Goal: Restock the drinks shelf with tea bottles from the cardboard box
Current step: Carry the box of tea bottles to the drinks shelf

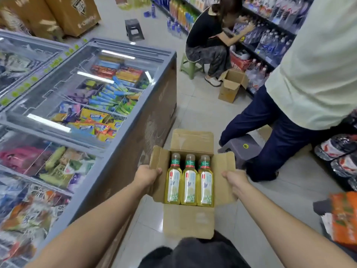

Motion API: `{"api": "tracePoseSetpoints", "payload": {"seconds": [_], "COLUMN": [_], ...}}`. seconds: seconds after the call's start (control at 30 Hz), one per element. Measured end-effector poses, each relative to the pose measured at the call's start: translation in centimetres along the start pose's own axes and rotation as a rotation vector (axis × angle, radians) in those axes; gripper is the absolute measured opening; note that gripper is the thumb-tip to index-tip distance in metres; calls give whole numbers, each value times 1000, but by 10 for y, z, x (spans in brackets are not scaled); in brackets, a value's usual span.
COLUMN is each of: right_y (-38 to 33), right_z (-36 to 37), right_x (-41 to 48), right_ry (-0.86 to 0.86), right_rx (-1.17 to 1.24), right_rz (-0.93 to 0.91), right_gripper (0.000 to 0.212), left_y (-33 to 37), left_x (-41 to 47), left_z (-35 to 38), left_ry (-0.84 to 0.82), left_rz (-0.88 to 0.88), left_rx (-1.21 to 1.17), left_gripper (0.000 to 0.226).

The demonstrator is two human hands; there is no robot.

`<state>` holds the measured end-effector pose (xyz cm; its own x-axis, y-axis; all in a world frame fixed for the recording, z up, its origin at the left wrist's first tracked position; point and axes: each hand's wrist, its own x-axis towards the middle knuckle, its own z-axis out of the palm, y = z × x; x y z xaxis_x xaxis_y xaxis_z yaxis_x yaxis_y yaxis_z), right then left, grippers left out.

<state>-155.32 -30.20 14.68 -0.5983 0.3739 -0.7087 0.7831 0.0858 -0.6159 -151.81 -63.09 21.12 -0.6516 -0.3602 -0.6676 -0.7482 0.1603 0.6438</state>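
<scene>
The person is holding the open cardboard box (188, 221) out in front of the body, above the tiled floor. The left hand (147, 176) is curling round the left side flap and the right hand (236, 180) is gripping the right one, so both are closed on cardboard. Three tea bottles (189, 182) are showing inside, lying side by side with their caps pointing away; whether more are sitting beneath them cannot be told. The bottles are looking full, so the load is probably weighing noticeably. The flaps are thin board and likely to bend or tear, so supporting the box from underneath would be safer. Each bottle seems to be smooth, stiff plastic, probably slippery over the label, and is best taken round the narrow neck or the shoulder. On the left a glass-topped chest freezer (160, 105) is narrowing the aisle. On the right a standing person in a pale shirt (309, 74) is blocking the way to the drinks shelf (270, 45), with one foot by a grey stool (243, 149). Further along, a seated person (208, 35) on a green stool (190, 68) is reaching into the shelf, with a small open carton (231, 84) lying beside them. Orange packs (343, 215) are crowding the floor on the near right.
</scene>
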Motion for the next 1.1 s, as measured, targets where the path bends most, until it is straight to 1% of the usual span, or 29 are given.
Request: {"api": "tracePoseSetpoints", "payload": {"seconds": [0.03, 0.1, 0.13, 0.17, 0.27, 0.3, 0.4, 0.53, 0.6, 0.67, 0.77, 0.87, 0.97, 1.03, 1.1], "right_y": [-42, -112, -142, -172, -254, -280, -355, -449, -498, -550, -632, -714, -793, -848, -903], "right_z": [5, 11, 15, 18, 35, 43, 65, 92, 105, 115, 130, 146, 165, 182, 204], "right_x": [-7, 7, 21, 38, 97, 115, 176, 250, 284, 319, 374, 436, 500, 546, 577], "right_ry": [-2, -2, 4, 13, 22, 33, 65, 117, 135, 158, 169, 125, 111, 110, 73], "right_rx": [-1, -28, -41, -58, -103, -113, -121, -95, -95, -104, -94, -29, -57, -91, -146], "right_rz": [-8, -12, -23, -24, -65, -69, -61, -31, -10, -8, -5, -42, -70, -109, -98], "right_gripper": [63, 39, 33, 36, 61, 64, 57, 58, 57, 51, 48, 34, 38, 40, 47], "left_y": [24, 77, 102, 129, 202, 225, 296, 402, 453, 503, 587, 664, 730, 769, 806], "left_x": [17, 54, 74, 93, 159, 183, 262, 350, 394, 442, 493, 547, 608, 650, 691], "left_z": [5, 15, 19, 22, 31, 34, 42, 56, 62, 69, 78, 87, 94, 96, 93], "left_ry": [10, 19, 23, 26, 19, 21, -12, -64, -80, -98, -112, -109, -108, -75, -30], "left_rz": [-2, -4, -8, -16, -17, -15, -5, 36, 44, 54, 48, 34, 18, 16, -9], "left_rx": [-17, -47, -51, -55, -78, -85, -102, -128, -112, -95, -115, -167, -202, -207, -240], "left_gripper": [19, 18, 18, 19, 20, 21, 28, 18, 24, 29, 20, 15, 13, 16, 18]}}
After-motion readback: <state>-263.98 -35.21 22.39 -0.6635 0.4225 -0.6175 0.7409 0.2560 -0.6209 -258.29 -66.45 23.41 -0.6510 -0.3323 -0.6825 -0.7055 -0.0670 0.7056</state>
